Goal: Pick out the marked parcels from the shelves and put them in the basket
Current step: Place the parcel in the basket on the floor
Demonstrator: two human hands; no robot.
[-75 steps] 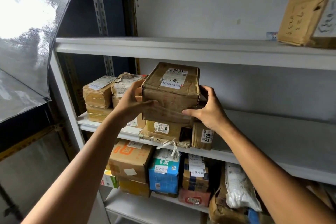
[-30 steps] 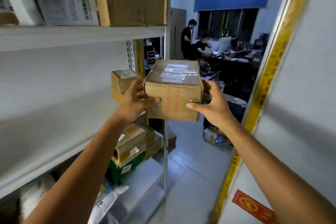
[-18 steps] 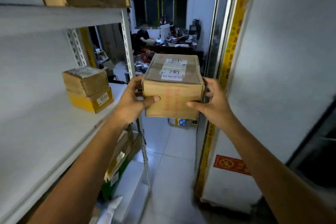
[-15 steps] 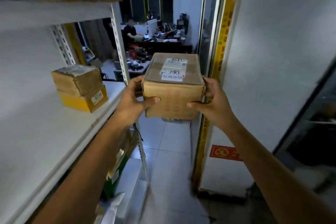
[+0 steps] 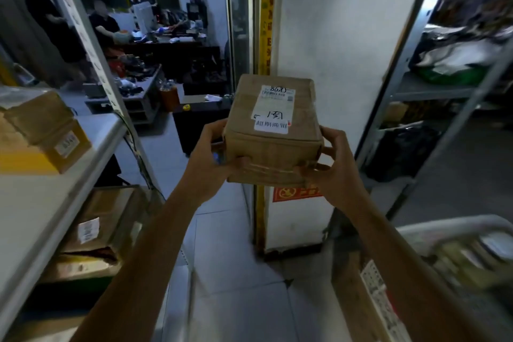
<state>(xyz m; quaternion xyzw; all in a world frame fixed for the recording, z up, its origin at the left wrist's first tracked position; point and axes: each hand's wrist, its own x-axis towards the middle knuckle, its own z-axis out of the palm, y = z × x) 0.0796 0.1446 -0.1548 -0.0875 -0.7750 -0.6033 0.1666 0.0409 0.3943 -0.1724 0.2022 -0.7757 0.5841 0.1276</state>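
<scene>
Clamped between the left grip (image 5: 211, 158) and right grip (image 5: 330, 164), both curled round its lower side edges, the taped cardboard parcel (image 5: 273, 130) looks stiff and fairly light, best held there.

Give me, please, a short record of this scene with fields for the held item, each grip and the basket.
held item: brown cardboard parcel, white handwritten label on top
left grip: holds parcel's left side, thumb on near face
right grip: holds parcel's right side, thumb on near face
basket: lower right, white rim, contents blurred
parcel status: in the air, not yet in basket
shelf: left, bearing boxes
</scene>
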